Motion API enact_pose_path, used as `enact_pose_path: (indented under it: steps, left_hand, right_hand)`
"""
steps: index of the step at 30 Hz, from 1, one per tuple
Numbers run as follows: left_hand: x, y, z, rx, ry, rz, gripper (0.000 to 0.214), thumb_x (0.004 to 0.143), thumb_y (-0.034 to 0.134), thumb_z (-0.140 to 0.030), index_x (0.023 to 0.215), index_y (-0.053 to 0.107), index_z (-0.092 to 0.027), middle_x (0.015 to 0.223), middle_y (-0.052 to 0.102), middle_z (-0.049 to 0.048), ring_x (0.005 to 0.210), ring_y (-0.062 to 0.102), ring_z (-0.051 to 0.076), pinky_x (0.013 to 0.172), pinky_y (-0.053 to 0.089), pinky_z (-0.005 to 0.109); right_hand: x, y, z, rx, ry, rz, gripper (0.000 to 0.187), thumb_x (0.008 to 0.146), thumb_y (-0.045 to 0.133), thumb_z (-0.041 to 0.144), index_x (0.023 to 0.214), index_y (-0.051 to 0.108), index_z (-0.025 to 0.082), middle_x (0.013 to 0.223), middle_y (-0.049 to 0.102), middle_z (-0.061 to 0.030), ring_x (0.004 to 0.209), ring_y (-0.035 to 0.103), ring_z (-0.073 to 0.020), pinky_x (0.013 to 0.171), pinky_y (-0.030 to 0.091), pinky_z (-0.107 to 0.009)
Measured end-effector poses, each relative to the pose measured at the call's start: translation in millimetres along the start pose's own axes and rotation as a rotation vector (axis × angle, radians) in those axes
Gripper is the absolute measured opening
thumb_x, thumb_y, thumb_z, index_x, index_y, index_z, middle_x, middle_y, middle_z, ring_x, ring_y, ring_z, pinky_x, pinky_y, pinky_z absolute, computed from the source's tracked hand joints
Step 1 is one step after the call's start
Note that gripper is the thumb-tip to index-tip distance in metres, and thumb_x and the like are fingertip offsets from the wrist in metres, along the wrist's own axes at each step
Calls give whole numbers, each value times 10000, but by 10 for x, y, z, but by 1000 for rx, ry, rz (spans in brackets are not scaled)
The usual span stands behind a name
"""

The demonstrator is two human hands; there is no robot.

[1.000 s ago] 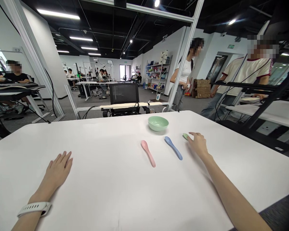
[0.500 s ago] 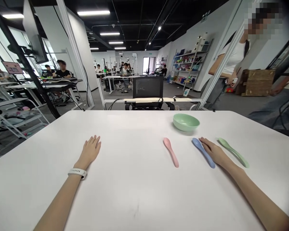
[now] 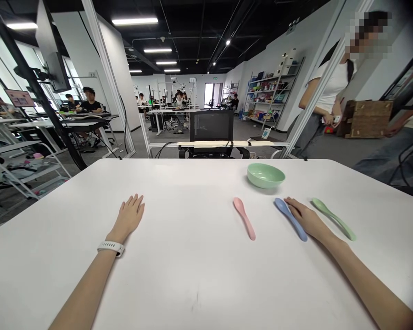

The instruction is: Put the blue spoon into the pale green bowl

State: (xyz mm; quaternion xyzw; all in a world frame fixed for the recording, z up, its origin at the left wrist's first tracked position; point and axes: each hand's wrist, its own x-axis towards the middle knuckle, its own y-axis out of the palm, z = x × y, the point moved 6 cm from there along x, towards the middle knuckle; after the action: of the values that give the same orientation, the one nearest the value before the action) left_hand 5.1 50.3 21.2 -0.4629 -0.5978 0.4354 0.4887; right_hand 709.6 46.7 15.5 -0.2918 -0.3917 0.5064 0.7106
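Observation:
My left hand (image 3: 129, 217) lies flat and open on the white table (image 3: 192, 279), holding nothing, with a white watch band (image 3: 110, 248) on the wrist. My right hand (image 3: 306, 219) rests palm down, its fingertips against the blue plastic spoon (image 3: 298, 231). A pale green spoon (image 3: 333, 219) lies just to the right of that hand, apart from it. Further left is a pink spoon (image 3: 244, 219). A pale green bowl (image 3: 265, 175) sits near the far table edge, above the spoons.
A black monitor (image 3: 211, 126) and a wooden bar stand beyond the far table edge. Metal frame posts rise on both sides. A standing person (image 3: 330, 87) is at the right, near a wooden crate (image 3: 365, 118). Shelves and other people at desks fill the background.
My right hand has moved off the green spoon, uncovering it, and now lies beside the blue spoon. The camera view has turned and risen. My left hand has moved further onto the table.

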Motion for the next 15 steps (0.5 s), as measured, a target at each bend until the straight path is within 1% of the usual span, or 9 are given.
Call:
enact_pose_path:
  steps: [4,6,8,11,13,15]
  left_hand:
    - [-2,-2,-5,1,8,-20,699,1135,263,-404,1700,581,-144,1836,498,185,1729,451,337,1415,352,612]
    - [-4,-10,-6,6,11,-42,686,1135,270,-400,1689,598,-163,1822,522,181,1716,474,335,1404,372,616]
    - [-7,-18,-9,10,11,-51,680,1137,273,-397,1686,604,-172,1814,533,179,1709,484,337,1397,383,623]
    - [-12,-25,-20,16,7,-34,671,1141,292,-397,1691,601,-170,1820,522,179,1714,478,339,1399,384,617]
    - [-15,-26,-25,21,-3,-23,663,1145,307,-396,1698,594,-168,1830,509,176,1720,469,329,1408,376,589]
    - [-16,-23,-26,24,-13,-22,659,1149,313,-397,1703,588,-171,1837,502,173,1726,460,315,1415,366,561]
  right_hand:
    - [1,-48,30,3,23,9,504,1031,438,367,1332,793,175,1560,764,-208,1578,637,-381,1371,456,-575]
    - [-11,-140,58,-13,45,0,519,1044,425,375,1354,784,166,1552,765,-221,1568,643,-402,1359,467,-574]
    - [-36,-259,105,-35,63,-24,544,1064,422,429,1397,766,171,1527,773,-230,1527,669,-428,1316,508,-576]
    - [-102,-367,199,-69,131,-9,679,1067,430,586,1507,697,143,1433,788,-256,1323,773,-433,1167,605,-558]
    - [-162,-351,274,-114,198,39,808,1038,465,682,1571,642,100,1314,800,-258,1162,811,-413,1073,635,-537]
    - [-226,-273,352,-166,249,106,893,1011,524,710,1616,591,57,1190,805,-240,1071,818,-403,1018,640,-518]
